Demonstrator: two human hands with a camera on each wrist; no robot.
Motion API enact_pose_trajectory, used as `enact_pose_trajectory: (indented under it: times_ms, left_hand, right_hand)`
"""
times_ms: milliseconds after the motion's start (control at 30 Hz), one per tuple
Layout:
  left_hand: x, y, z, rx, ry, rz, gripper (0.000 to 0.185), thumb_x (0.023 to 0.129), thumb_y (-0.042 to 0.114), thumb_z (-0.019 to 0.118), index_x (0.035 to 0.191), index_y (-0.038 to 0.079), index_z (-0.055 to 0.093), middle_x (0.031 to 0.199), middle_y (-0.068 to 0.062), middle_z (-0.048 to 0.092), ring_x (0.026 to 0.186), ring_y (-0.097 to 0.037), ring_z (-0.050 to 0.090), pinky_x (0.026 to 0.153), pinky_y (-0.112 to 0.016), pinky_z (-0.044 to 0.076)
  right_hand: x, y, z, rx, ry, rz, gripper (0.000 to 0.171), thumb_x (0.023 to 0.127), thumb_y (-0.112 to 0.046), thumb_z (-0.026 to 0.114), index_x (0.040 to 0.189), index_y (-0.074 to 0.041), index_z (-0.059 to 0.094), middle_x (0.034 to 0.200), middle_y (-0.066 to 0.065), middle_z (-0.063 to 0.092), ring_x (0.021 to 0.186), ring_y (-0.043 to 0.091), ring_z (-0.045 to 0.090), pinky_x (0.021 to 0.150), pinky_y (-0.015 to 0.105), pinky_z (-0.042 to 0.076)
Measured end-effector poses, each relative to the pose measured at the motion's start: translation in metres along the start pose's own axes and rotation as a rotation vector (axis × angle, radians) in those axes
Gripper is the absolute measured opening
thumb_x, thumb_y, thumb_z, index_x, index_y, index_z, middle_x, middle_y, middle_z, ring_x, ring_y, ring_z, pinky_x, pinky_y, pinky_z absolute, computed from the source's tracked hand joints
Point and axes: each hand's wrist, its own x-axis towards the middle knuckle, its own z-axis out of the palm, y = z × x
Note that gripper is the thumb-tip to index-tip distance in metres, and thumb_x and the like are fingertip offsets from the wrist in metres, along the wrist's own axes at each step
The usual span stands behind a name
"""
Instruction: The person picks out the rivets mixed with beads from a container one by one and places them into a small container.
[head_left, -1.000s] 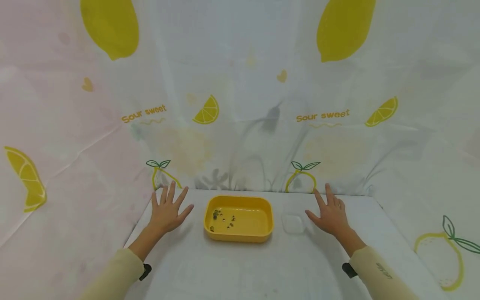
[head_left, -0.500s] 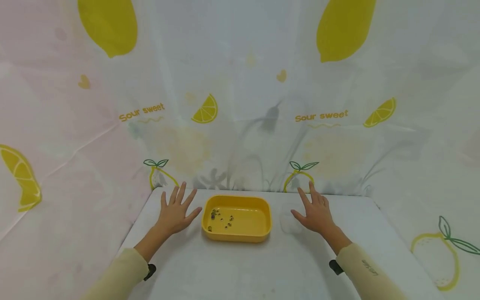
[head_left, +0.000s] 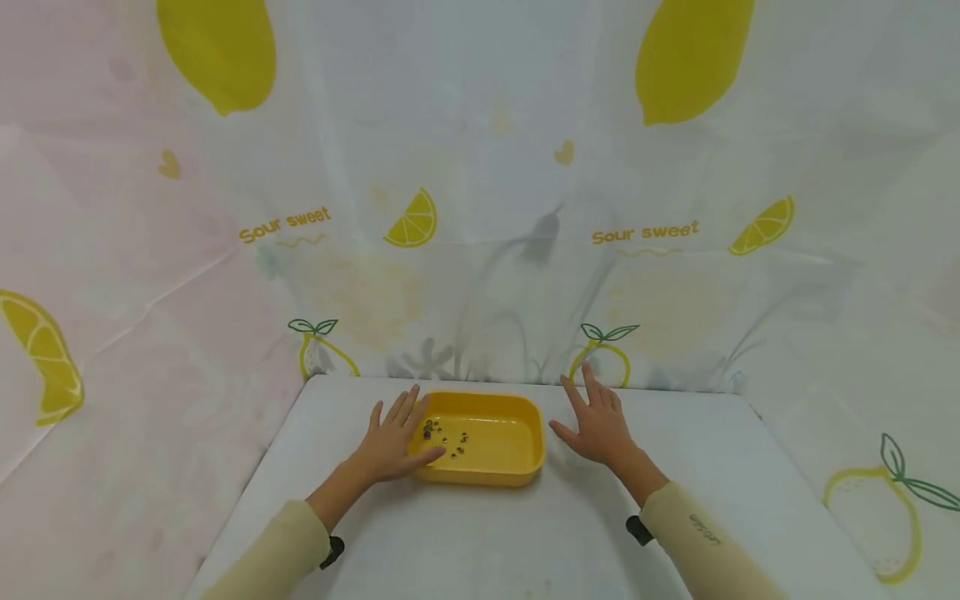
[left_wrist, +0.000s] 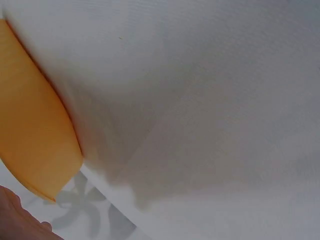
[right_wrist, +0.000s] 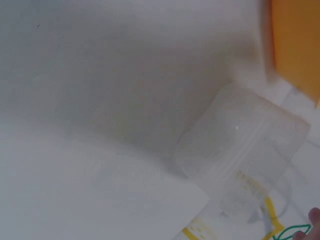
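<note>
White table (head_left: 480, 542): yellow tray (head_left: 510, 471) touching left grip (head_left: 392, 443) (fingers spread).

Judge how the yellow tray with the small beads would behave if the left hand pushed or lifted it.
The yellow tray looks like thin, rigid plastic, so probably light and apt to slide on the smooth white table. The small beads lie loose, so they would likely roll or scatter if tilted. The left hand rests at its rim.

1. The yellow tray (head_left: 480, 440) sits mid-worktop (head_left: 480, 533), its walls blocking low sideways passes.
2. Nearer than the tray, the worktop lies bare.
3. Behind the tray, the lemon-print curtain (head_left: 480, 250) closes off the room.
4. A clear small box (right_wrist: 240, 145) stands just right of the tray.
</note>
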Motion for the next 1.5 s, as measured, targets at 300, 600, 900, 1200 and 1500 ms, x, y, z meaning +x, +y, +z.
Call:
enact_pose_trajectory:
  times_ms: [300, 600, 900, 1200, 1500]
  left_hand:
    - [-0.001, -0.001, 0.016, -0.036, -0.081, -0.018, 0.104, 0.088, 0.072, 0.050, 0.159, 0.007, 0.009, 0.166, -0.017, 0.007, 0.152, -0.037, 0.016, 0.118, -0.065, 0.012]
    - [0.000, 0.001, 0.024, -0.126, -0.092, -0.038, 0.114, 0.084, 0.074, 0.055, 0.157, -0.002, 0.011, 0.165, -0.022, 0.010, 0.152, -0.037, 0.014, 0.122, -0.051, 0.020]
    - [-0.001, 0.007, 0.021, -0.123, -0.121, -0.070, 0.117, 0.083, 0.075, 0.056, 0.155, -0.005, 0.011, 0.164, -0.024, 0.010, 0.152, -0.037, 0.014, 0.122, -0.049, 0.021]
    - [-0.003, 0.005, 0.023, -0.138, -0.101, -0.082, 0.118, 0.082, 0.076, 0.057, 0.156, -0.005, 0.012, 0.164, -0.023, 0.010, 0.152, -0.037, 0.015, 0.122, -0.050, 0.020]
    - [0.003, 0.003, 0.018, -0.132, -0.120, -0.087, 0.112, 0.083, 0.075, 0.055, 0.156, -0.002, 0.019, 0.165, -0.020, 0.008, 0.152, -0.037, 0.014, 0.122, -0.050, 0.020]
  right_hand:
    - [0.009, -0.027, 0.014, 0.012, -0.027, -0.092, 0.083, 0.089, -0.056, 0.063, 0.155, -0.017, 0.031, 0.164, 0.022, 0.008, 0.139, 0.041, 0.035, 0.112, 0.062, 0.030]
    - [0.010, -0.049, 0.024, 0.085, -0.039, -0.152, 0.080, 0.090, -0.053, 0.063, 0.155, -0.017, 0.033, 0.164, 0.022, 0.011, 0.137, 0.041, 0.038, 0.111, 0.059, 0.030]
    - [0.013, -0.065, 0.032, 0.110, -0.054, -0.168, 0.078, 0.091, -0.053, 0.062, 0.155, -0.018, 0.033, 0.165, 0.021, 0.012, 0.138, 0.040, 0.038, 0.112, 0.058, 0.031]
    - [0.014, -0.075, 0.039, 0.147, -0.044, -0.208, 0.077, 0.091, -0.047, 0.066, 0.154, -0.018, 0.033, 0.163, 0.022, 0.017, 0.134, 0.041, 0.042, 0.106, 0.059, 0.037]
    - [0.023, -0.090, 0.050, 0.214, -0.104, -0.215, 0.070, 0.093, -0.043, 0.064, 0.151, -0.011, 0.039, 0.157, 0.023, 0.032, 0.137, 0.042, 0.042, 0.109, 0.058, 0.037]
